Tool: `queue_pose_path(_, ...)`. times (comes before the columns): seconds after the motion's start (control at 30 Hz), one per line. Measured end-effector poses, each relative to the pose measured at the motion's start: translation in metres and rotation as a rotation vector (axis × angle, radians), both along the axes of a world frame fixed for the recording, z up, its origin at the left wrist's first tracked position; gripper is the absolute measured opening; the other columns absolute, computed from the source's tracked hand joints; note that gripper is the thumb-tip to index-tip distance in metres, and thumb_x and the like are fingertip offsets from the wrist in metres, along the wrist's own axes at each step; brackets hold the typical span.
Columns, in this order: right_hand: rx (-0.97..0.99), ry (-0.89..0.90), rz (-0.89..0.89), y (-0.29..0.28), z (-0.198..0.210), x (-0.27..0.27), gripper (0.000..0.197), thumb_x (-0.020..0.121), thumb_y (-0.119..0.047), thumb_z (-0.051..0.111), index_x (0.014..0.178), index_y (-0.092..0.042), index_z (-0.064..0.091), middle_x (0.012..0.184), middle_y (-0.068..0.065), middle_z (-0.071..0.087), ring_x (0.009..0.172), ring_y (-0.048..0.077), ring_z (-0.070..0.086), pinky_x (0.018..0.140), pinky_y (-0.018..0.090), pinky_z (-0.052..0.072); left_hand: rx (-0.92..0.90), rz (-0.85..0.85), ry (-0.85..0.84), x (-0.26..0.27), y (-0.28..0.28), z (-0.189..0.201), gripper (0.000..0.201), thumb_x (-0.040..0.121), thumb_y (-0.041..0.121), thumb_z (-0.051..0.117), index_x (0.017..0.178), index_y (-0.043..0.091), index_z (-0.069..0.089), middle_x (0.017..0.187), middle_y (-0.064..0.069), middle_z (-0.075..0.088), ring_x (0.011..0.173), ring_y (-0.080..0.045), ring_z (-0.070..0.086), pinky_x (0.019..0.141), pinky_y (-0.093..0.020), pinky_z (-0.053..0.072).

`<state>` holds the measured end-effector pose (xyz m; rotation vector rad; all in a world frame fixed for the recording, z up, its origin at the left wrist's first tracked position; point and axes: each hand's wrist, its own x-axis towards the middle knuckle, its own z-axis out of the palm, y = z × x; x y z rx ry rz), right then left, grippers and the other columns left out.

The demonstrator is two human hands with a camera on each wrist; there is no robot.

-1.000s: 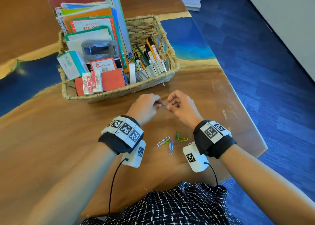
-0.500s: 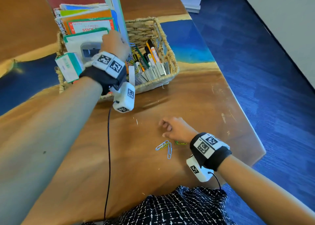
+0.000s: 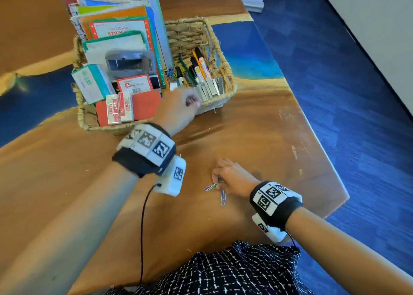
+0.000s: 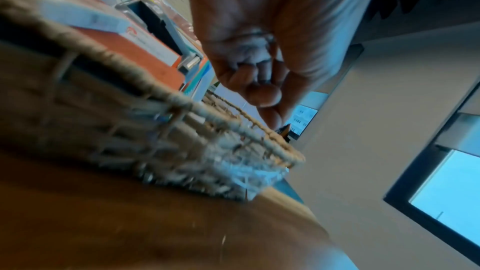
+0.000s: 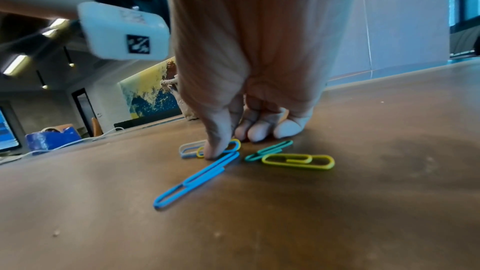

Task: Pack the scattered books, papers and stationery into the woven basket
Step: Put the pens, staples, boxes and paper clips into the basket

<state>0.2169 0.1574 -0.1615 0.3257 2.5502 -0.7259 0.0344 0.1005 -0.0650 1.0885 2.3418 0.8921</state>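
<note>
Brown wood with a blue resin band forms the table (image 3: 257, 134), and blue carpet lies beyond its right edge. Toward the far side of the table stands the woven basket (image 3: 225, 75), already holding upright books and notebooks (image 3: 116, 26) at its back left, a grey stapler (image 3: 129, 64), small boxes (image 3: 136, 84) and erasers (image 3: 120, 108) at its near left, and markers (image 3: 199, 66) with metal clips at its right. The left hand (image 3: 178, 109) hovers at the basket's near rim, its fingers loosely curled; the wrist view is blurred, and I cannot tell whether anything is pinched between them. Well on the near side of the basket, the right hand (image 3: 234, 178) rests fingertips down on the wood among loose paper clips, its forefinger pressing on a white clip and a yellow-and-blue clip (image 5: 221, 149) that lie overlapped. A long blue clip (image 5: 197, 180) lies just beside that fingertip, nearer the person, and a teal clip (image 5: 270, 150) and a yellow clip (image 5: 298, 161) lie touching each other to its right.
</note>
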Motion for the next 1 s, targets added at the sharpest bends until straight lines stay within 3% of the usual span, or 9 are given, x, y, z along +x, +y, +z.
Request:
queue_pose_path(0.13, -0.129, 0.046, -0.192, -0.001, 0.002, -0.002, 0.007, 0.085, -0.005, 0.058, 0.090, -0.009, 0.060, 0.090, 0.004, 0.058, 0.089, 0.023, 0.057, 0.072, 0.024, 0.037, -0.257, -0.227, -0.090, 0.025, -0.016, -0.023, 0.015, 0.092, 0.012, 0.052, 0.084, 0.014, 0.064, 0.078, -0.003, 0.067, 0.070, -0.014, 0.059, 0.068, -0.028, 0.049)
queue_pose_path(0.27, -0.271, 0.113, -0.432, -0.001, 0.007, -0.001, 0.010, 0.085, -0.002, 0.060, 0.094, 0.000, 0.065, 0.070, -0.004, 0.055, 0.060, -0.001, 0.046, 0.060, 0.004, 0.037, -0.468, -0.322, -0.089, 0.044, -0.029, -0.041, 0.015, 0.092, 0.015, 0.052, 0.085, 0.021, 0.064, 0.097, -0.006, 0.066, 0.101, -0.023, 0.056, 0.092, -0.038, 0.046)
queue_pose_path(0.33, -0.318, 0.154, -0.510, 0.000, 0.009, -0.001, 0.010, 0.084, -0.002, 0.061, 0.093, 0.000, 0.066, 0.069, -0.004, 0.055, 0.057, -0.005, 0.045, 0.058, 0.002, 0.037, -0.506, -0.341, -0.097, 0.051, -0.034, -0.046, 0.017, 0.094, 0.016, 0.050, 0.099, 0.013, 0.067, 0.107, -0.007, 0.064, 0.108, -0.023, 0.051, 0.087, -0.028, 0.041)
queue_pose_path(0.43, -0.361, 0.198, -0.584, 0.001, 0.010, -0.001, 0.009, 0.084, 0.000, 0.061, 0.092, -0.001, 0.066, 0.065, -0.010, 0.052, 0.050, -0.011, 0.048, 0.055, 0.003, 0.036, -0.509, -0.332, -0.108, 0.059, -0.038, -0.052, 0.020, 0.095, 0.016, 0.050, 0.101, 0.008, 0.068, 0.097, -0.009, 0.064, 0.087, -0.021, 0.053, 0.072, -0.023, 0.036)
queue_pose_path(0.5, -0.386, 0.224, -0.621, 0.002, 0.008, -0.002, 0.011, 0.084, 0.003, 0.060, 0.092, -0.002, 0.065, 0.065, -0.012, 0.051, 0.053, -0.008, 0.049, 0.058, 0.003, 0.037, -0.492, -0.293, -0.124, 0.061, -0.040, -0.055, 0.019, 0.093, 0.014, 0.051, 0.091, 0.007, 0.069, 0.083, -0.009, 0.061, 0.072, -0.021, 0.051, 0.066, -0.025, 0.037)
queue_pose_path(0.67, -0.434, 0.214, -0.668, 0.005, 0.001, -0.005, 0.035, 0.079, 0.010, 0.058, 0.072, -0.024, 0.056, 0.068, -0.006, 0.057, 0.071, 0.014, 0.057, 0.077, 0.025, 0.045, -0.448, -0.173, -0.202, 0.059, -0.039, -0.063, 0.011, 0.090, 0.010, 0.057, 0.083, 0.011, 0.065, 0.071, -0.005, 0.061, 0.068, -0.017, 0.057, 0.069, -0.026, 0.046)
queue_pose_path(0.77, -0.426, 0.219, -0.704, 0.007, -0.001, -0.009, 0.038, 0.078, 0.009, 0.059, 0.071, -0.027, 0.055, 0.070, -0.005, 0.058, 0.076, 0.018, 0.059, 0.078, 0.027, 0.046, -0.429, -0.129, -0.261, 0.057, -0.039, -0.066, 0.019, 0.089, 0.009, 0.058, 0.072, 0.017, 0.057, 0.060, 0.001, 0.060, 0.058, -0.010, 0.056, 0.064, -0.025, 0.046)
queue_pose_path(0.9, -0.391, 0.231, -0.719, 0.008, 0.000, -0.012, 0.012, 0.081, 0.000, 0.064, 0.088, -0.010, 0.065, 0.077, 0.002, 0.061, 0.070, 0.012, 0.056, 0.077, 0.020, 0.045, -0.378, -0.060, -0.238, 0.053, -0.038, -0.066, 0.020, 0.085, 0.011, 0.064, 0.067, 0.019, 0.059, 0.066, -0.003, 0.063, 0.085, -0.021, 0.061, 0.081, -0.033, 0.049)
queue_pose_path(1.0, -0.373, 0.236, -0.715, 0.008, 0.001, -0.014, 0.014, 0.082, -0.006, 0.066, 0.095, -0.004, 0.067, 0.078, 0.003, 0.061, 0.075, 0.012, 0.055, 0.083, 0.024, 0.045, -0.361, -0.050, -0.203, 0.050, -0.035, -0.064, 0.019, 0.087, 0.012, 0.061, 0.069, 0.017, 0.064, 0.073, -0.004, 0.061, 0.097, -0.024, 0.053, 0.087, -0.035, 0.045)
